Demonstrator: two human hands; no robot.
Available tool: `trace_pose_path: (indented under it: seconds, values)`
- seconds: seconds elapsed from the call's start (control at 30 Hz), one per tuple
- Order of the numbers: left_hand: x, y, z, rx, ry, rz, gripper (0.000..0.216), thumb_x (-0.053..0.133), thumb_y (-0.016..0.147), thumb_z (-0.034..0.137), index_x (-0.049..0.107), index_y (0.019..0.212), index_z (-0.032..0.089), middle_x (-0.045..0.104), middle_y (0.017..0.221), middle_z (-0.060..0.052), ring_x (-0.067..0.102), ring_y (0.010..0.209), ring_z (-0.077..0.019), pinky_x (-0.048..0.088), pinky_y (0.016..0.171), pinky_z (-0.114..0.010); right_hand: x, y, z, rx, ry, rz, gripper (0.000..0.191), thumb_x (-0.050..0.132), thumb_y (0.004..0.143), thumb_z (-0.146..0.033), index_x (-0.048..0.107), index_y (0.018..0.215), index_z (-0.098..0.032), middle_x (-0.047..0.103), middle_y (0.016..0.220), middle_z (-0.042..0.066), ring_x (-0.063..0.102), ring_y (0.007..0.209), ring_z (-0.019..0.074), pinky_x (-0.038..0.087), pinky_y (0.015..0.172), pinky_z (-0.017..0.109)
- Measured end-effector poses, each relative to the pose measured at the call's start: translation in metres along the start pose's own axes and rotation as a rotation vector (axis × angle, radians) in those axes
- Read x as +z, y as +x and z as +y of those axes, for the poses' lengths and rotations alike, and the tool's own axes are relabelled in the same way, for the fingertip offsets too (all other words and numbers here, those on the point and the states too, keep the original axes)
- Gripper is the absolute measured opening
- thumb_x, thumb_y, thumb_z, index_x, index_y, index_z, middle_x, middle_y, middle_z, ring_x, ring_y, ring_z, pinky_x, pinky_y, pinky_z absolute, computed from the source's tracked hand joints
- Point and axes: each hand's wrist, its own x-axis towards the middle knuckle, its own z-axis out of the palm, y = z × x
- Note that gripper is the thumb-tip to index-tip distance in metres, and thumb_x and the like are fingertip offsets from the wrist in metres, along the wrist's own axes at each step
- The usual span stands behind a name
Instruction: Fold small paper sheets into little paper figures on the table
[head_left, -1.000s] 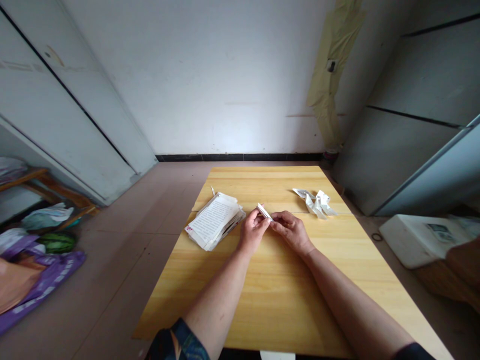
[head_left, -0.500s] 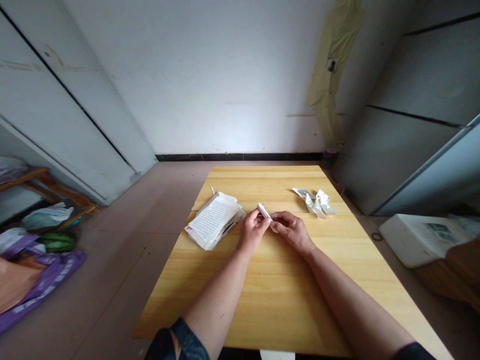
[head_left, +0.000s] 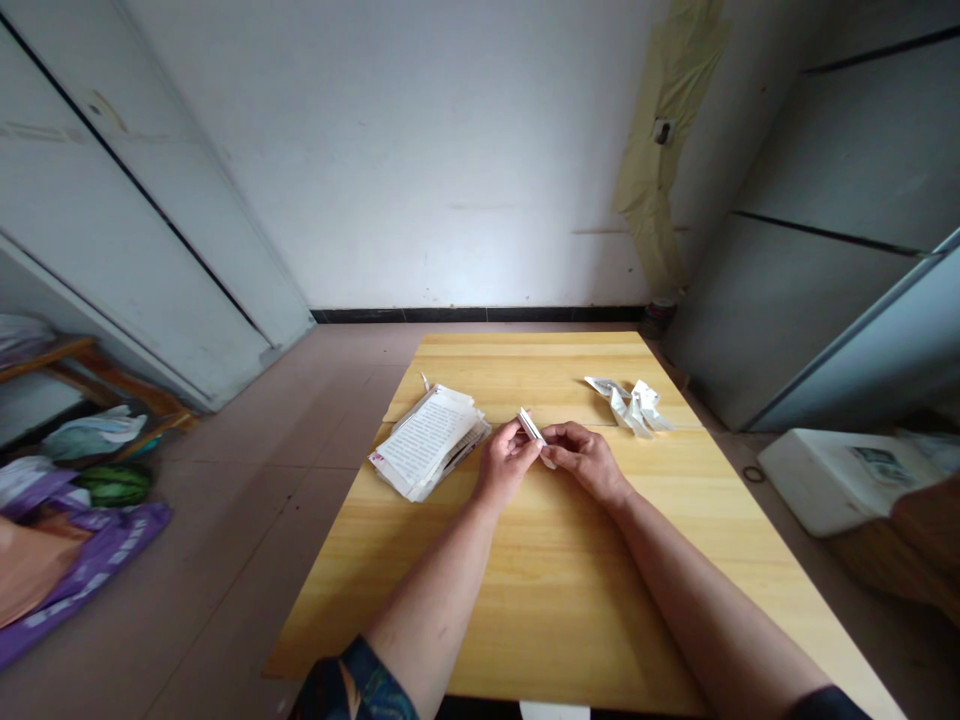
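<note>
My left hand (head_left: 504, 462) and my right hand (head_left: 586, 458) meet over the middle of a wooden table (head_left: 555, 590). Both pinch a small folded strip of white paper (head_left: 532, 425) between fingertips, one end sticking up and to the left. The fingers of both hands are curled closed on it. A stack of printed pages (head_left: 428, 440) lies just left of my left hand. Several folded white paper pieces (head_left: 630, 402) lie beyond my right hand, toward the table's far right.
A white box (head_left: 832, 478) stands on the floor to the right. Purple bags (head_left: 67, 570) and a watermelon (head_left: 114, 485) lie on the floor at left. White cabinets flank both sides, with a wall behind.
My hands have barely shifted. The folded strip sits slightly further right and my right fingers have closed a little further over its lower end.
</note>
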Motion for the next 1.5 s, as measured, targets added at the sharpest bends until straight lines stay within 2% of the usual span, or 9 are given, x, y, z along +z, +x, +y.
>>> trace_pose_path:
  seconds: [0.2, 0.37, 0.5, 0.6, 0.8, 1.0, 1.1, 1.3, 1.5]
  values:
    - [0.000, 0.000, 0.001, 0.007, 0.002, -0.009, 0.054, 0.068, 0.071, 0.025, 0.057, 0.122, 0.012, 0.066, 0.089, -0.006, 0.063, 0.084, -0.0167, 0.052, 0.076, -0.026, -0.004, 0.001, 0.003, 0.013, -0.060, -0.003, 0.034, 0.071, 0.068, -0.039, 0.063, 0.094, -0.018, 0.067, 0.078, 0.002, 0.061, 0.066, 0.0155, 0.051, 0.063, 0.030]
    - [-0.001, 0.002, -0.008, 0.126, 0.144, 0.052, 0.046, 0.066, 0.072, 0.023, 0.061, 0.118, 0.017, 0.065, 0.101, -0.008, 0.063, 0.088, -0.0183, 0.053, 0.078, -0.028, -0.002, -0.003, 0.004, -0.300, -0.497, 0.047, 0.022, 0.056, 0.083, -0.031, 0.063, 0.100, -0.020, 0.065, 0.080, 0.004, 0.061, 0.072, 0.0166, 0.051, 0.067, 0.029]
    - [0.000, 0.002, -0.011, 0.208, 0.256, 0.128, 0.041, 0.066, 0.072, 0.022, 0.063, 0.113, 0.020, 0.063, 0.101, -0.007, 0.062, 0.089, -0.0192, 0.054, 0.075, -0.028, 0.003, -0.004, 0.001, -0.490, -0.796, 0.068, 0.027, 0.047, 0.088, -0.023, 0.060, 0.111, -0.021, 0.066, 0.088, 0.007, 0.063, 0.077, 0.0184, 0.051, 0.071, 0.030]
    - [0.003, 0.000, -0.006, 0.254, 0.317, 0.145, 0.035, 0.066, 0.072, 0.021, 0.066, 0.107, 0.021, 0.063, 0.100, -0.008, 0.061, 0.088, -0.0197, 0.053, 0.075, -0.029, 0.006, -0.003, 0.001, -0.514, -0.929, 0.134, 0.029, 0.045, 0.089, -0.022, 0.058, 0.115, -0.020, 0.069, 0.090, 0.009, 0.064, 0.077, 0.0195, 0.051, 0.072, 0.030]
    - [0.008, -0.004, 0.004, 0.315, 0.408, 0.212, 0.033, 0.064, 0.068, 0.012, 0.068, 0.100, 0.021, 0.062, 0.095, -0.007, 0.058, 0.092, -0.0223, 0.051, 0.082, -0.033, 0.008, -0.002, 0.004, -0.478, -1.032, 0.191, 0.023, 0.045, 0.090, -0.022, 0.061, 0.105, -0.019, 0.070, 0.083, 0.008, 0.065, 0.070, 0.0180, 0.047, 0.065, 0.025]
    - [0.008, -0.010, 0.013, 0.356, 0.452, 0.096, 0.035, 0.062, 0.072, 0.016, 0.065, 0.107, 0.021, 0.061, 0.101, -0.008, 0.055, 0.099, -0.0243, 0.047, 0.088, -0.036, 0.008, -0.004, 0.000, -0.364, -0.875, 0.162, 0.018, 0.052, 0.083, -0.027, 0.062, 0.095, -0.019, 0.067, 0.076, 0.005, 0.059, 0.061, 0.0162, 0.043, 0.057, 0.024]
    - [0.009, -0.011, 0.015, 0.380, 0.450, 0.073, 0.037, 0.060, 0.075, 0.018, 0.064, 0.112, 0.020, 0.061, 0.104, -0.009, 0.056, 0.099, -0.0240, 0.047, 0.088, -0.035, 0.008, -0.002, 0.001, -0.252, -0.591, 0.158, 0.016, 0.053, 0.081, -0.030, 0.062, 0.086, -0.018, 0.065, 0.072, 0.003, 0.058, 0.062, 0.0162, 0.044, 0.057, 0.025]
    - [0.006, -0.010, 0.010, 0.398, 0.416, 0.091, 0.040, 0.057, 0.076, 0.018, 0.061, 0.116, 0.019, 0.060, 0.103, -0.007, 0.058, 0.086, -0.0182, 0.050, 0.079, -0.030, 0.005, 0.004, 0.004, -0.083, 0.036, 0.046, 0.020, 0.067, 0.071, -0.036, 0.066, 0.083, -0.019, 0.070, 0.082, 0.003, 0.064, 0.077, 0.0193, 0.050, 0.075, 0.032]
    - [0.004, -0.008, -0.002, 0.407, 0.400, 0.070, 0.043, 0.055, 0.076, 0.014, 0.058, 0.119, 0.018, 0.062, 0.103, -0.006, 0.060, 0.088, -0.0166, 0.052, 0.081, -0.031, 0.004, 0.004, 0.002, -0.017, 0.119, 0.084, 0.021, 0.072, 0.064, -0.036, 0.066, 0.076, -0.019, 0.069, 0.075, 0.001, 0.062, 0.070, 0.0174, 0.050, 0.072, 0.030]
